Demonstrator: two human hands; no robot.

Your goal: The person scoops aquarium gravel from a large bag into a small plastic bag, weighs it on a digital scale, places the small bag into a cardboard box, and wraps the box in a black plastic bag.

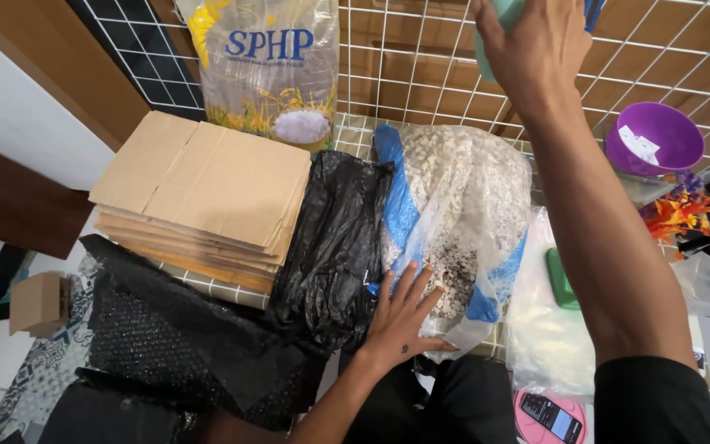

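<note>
Head view: a pale green object (499, 20) is being gripped by the right hand (536, 49) above the clear pebble bag (462, 189); the bag is being pressed by the left hand (400, 316), fingers spread wide.

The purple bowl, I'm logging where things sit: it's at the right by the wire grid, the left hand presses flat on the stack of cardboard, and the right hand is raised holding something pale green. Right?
One detail is off. In the head view the left hand rests on the clear bag of pale pieces, not the stack of cardboard. The purple bowl and the raised right hand holding a pale green thing are as you say.
</note>
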